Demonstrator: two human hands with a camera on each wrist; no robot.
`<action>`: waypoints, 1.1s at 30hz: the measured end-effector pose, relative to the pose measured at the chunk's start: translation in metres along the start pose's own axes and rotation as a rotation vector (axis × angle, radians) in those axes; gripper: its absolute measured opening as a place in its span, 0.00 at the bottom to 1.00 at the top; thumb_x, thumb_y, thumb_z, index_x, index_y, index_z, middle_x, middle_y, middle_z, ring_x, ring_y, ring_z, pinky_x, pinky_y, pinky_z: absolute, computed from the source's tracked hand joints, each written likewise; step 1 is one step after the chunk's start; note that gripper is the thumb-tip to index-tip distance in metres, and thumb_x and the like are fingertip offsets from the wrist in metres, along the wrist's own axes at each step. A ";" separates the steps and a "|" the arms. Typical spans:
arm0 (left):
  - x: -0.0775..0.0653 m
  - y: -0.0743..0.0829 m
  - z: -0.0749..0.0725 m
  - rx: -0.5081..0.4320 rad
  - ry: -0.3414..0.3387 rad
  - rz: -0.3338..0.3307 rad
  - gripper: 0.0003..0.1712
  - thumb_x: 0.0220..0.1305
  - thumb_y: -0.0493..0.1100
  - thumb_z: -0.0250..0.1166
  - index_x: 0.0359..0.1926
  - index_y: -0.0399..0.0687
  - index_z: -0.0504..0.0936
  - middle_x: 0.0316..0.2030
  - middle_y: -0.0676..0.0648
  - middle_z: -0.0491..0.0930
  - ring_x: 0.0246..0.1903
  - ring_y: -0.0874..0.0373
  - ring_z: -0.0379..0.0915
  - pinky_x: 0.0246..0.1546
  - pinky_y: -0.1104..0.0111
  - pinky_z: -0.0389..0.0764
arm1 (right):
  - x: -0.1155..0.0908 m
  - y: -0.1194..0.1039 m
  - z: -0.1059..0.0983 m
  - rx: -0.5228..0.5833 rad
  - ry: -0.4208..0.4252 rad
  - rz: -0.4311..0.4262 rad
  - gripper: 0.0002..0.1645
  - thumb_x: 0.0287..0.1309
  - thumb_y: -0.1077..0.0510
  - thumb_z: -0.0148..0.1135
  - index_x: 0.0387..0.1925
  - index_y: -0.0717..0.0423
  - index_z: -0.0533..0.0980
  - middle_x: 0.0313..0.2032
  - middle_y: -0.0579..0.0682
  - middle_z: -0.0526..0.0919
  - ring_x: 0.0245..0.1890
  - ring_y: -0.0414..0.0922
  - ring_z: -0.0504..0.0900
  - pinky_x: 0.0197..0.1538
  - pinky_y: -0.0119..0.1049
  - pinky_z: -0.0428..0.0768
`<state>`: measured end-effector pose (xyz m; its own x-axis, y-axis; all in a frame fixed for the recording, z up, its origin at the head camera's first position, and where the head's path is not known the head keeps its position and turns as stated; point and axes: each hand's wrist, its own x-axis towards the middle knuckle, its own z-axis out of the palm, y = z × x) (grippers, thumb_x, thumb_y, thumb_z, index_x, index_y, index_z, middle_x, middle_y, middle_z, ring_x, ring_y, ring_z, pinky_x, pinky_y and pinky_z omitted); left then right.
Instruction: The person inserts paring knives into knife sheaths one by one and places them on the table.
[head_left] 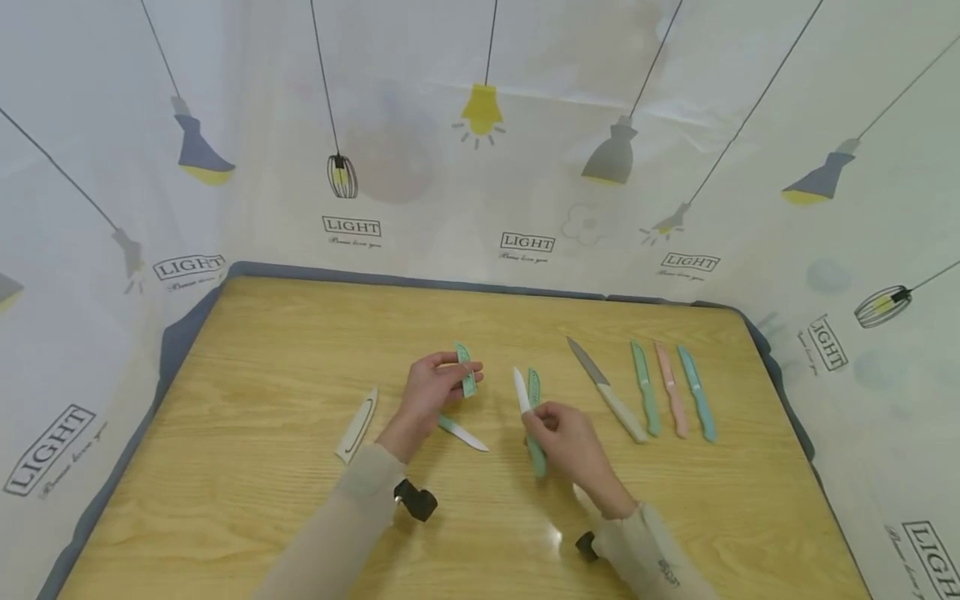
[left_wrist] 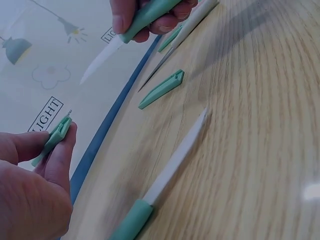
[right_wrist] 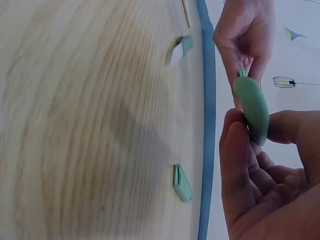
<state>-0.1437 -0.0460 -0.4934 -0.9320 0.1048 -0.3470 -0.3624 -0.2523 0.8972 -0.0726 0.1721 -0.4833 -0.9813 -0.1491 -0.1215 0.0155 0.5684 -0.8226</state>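
Between thumb and fingers, my left hand (head_left: 429,390) pinches a light green knife sheath (head_left: 468,387), raised off the table with its slot end showing in the left wrist view. My right hand (head_left: 576,440) grips a green-handled paring knife (head_left: 537,460), its white blade bare and pointing away from me. Below my left hand a second green-handled knife (left_wrist: 172,162) lies unsheathed, its handle partly hidden by that hand in the head view. Another green sheath (head_left: 534,383) lies on the table just beyond the held knife.
A cream sheath (head_left: 357,427) lies left of my left arm on the wooden table (head_left: 247,400). To the right are a grey-bladed knife (head_left: 611,400) with a cream handle, then green (head_left: 645,392), pink (head_left: 671,392) and blue (head_left: 697,396) sheathed knives in a row. Printed sheeting surrounds the table.
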 end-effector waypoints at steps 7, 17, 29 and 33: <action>0.000 -0.003 0.003 0.001 -0.001 0.009 0.20 0.65 0.37 0.63 0.55 0.31 0.72 0.45 0.38 0.84 0.42 0.52 0.83 0.38 0.67 0.84 | -0.005 -0.007 0.005 0.087 -0.084 0.001 0.22 0.67 0.47 0.56 0.38 0.64 0.81 0.23 0.46 0.84 0.21 0.40 0.80 0.26 0.32 0.82; 0.002 -0.005 0.003 -0.003 0.006 0.031 0.22 0.65 0.39 0.63 0.56 0.31 0.72 0.46 0.39 0.84 0.43 0.51 0.82 0.40 0.66 0.83 | -0.006 -0.014 0.016 0.172 -0.174 -0.016 0.26 0.66 0.45 0.56 0.39 0.68 0.81 0.24 0.50 0.85 0.21 0.42 0.81 0.27 0.37 0.84; 0.001 -0.006 0.005 -0.004 0.017 0.034 0.23 0.64 0.39 0.63 0.57 0.29 0.72 0.47 0.39 0.83 0.45 0.50 0.82 0.43 0.63 0.82 | -0.011 -0.013 0.023 0.198 -0.219 -0.020 0.26 0.67 0.46 0.55 0.42 0.69 0.80 0.26 0.53 0.85 0.23 0.42 0.82 0.28 0.33 0.84; 0.000 -0.005 0.006 -0.016 0.017 0.033 0.25 0.64 0.38 0.63 0.58 0.28 0.71 0.47 0.39 0.83 0.44 0.51 0.82 0.46 0.61 0.81 | -0.011 -0.011 0.026 0.171 -0.213 -0.025 0.26 0.67 0.45 0.54 0.42 0.67 0.81 0.26 0.53 0.85 0.23 0.42 0.82 0.28 0.32 0.83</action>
<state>-0.1422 -0.0391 -0.4963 -0.9432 0.0799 -0.3224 -0.3318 -0.2702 0.9038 -0.0572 0.1466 -0.4873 -0.9195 -0.3389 -0.1990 0.0415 0.4199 -0.9066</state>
